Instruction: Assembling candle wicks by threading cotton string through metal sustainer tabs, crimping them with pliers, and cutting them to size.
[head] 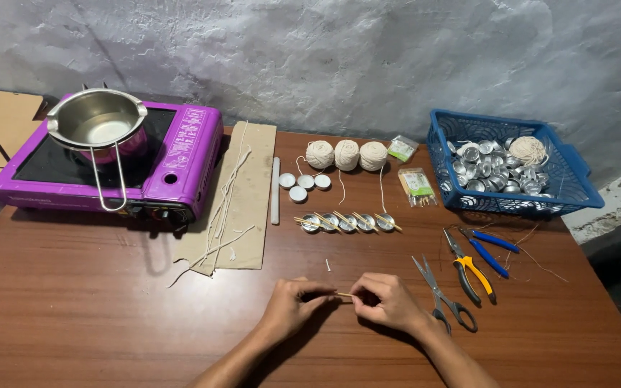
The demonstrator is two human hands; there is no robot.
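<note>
My left hand [289,305] and my right hand [389,302] meet low over the brown table [95,309], both pinching the ends of a thin wooden stick [344,294] held level between them. Whether a string is wound on the stick is too small to tell. Just beyond the hands lies a row of several small metal cups [346,222], each with a stick laid across it. Three white wax discs [305,183] and three balls of white string [346,154] lie farther back.
A purple portable stove [174,169] carries a steel pot [98,122] at the back left. Beside it is a cardboard sheet [249,194] with cut strings. Scissors [440,294] and two pliers [472,269] lie right of my hands. A blue basket [576,190] holds metal cups.
</note>
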